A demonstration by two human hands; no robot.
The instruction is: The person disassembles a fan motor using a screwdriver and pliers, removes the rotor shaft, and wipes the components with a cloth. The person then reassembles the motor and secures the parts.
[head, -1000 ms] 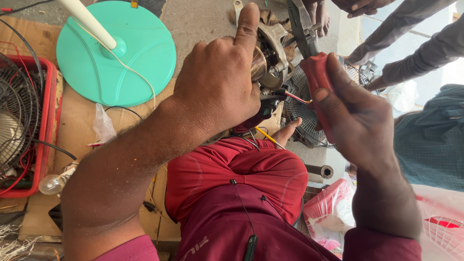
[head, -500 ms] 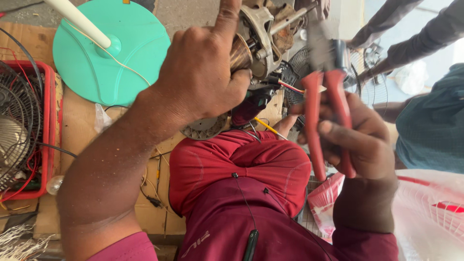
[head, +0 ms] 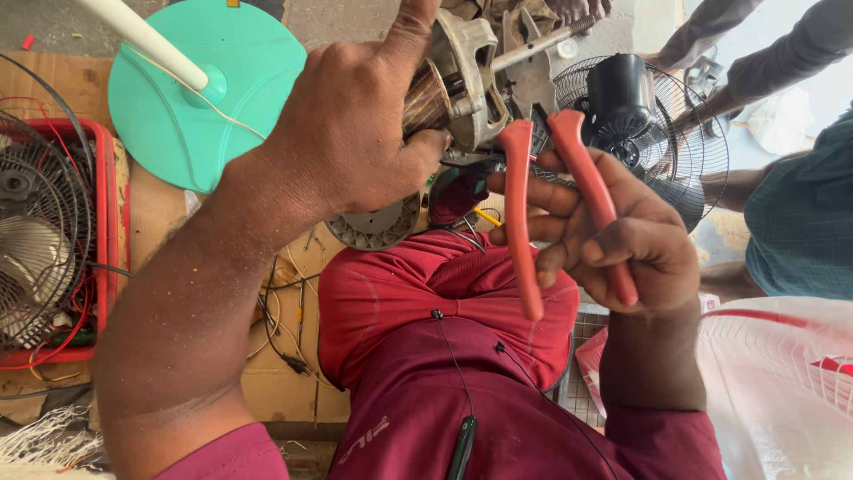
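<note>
My left hand point(head: 355, 133) grips a fan motor point(head: 453, 84) with copper windings, a metal housing and a shaft sticking out to the right. My right hand point(head: 613, 236) holds pliers by their two red handles point(head: 520, 204), spread a little, jaws pointing up at the motor's underside. Thin red and yellow wires point(head: 475, 213) hang from the motor above my lap. The plier jaws are hidden behind the motor and my fingers.
A teal round fan base point(head: 240, 98) with a white pole lies at the upper left. A red crate point(head: 107, 222) holds a fan and its grille on the left. A black fan in a wire cage point(head: 640, 116) is behind, with another person's arms point(head: 755, 62) near it. Cardboard covers the floor.
The pliers have come into fuller view and swung upright, handles spread. My left hand and the motor shifted slightly right and up in the picture.
</note>
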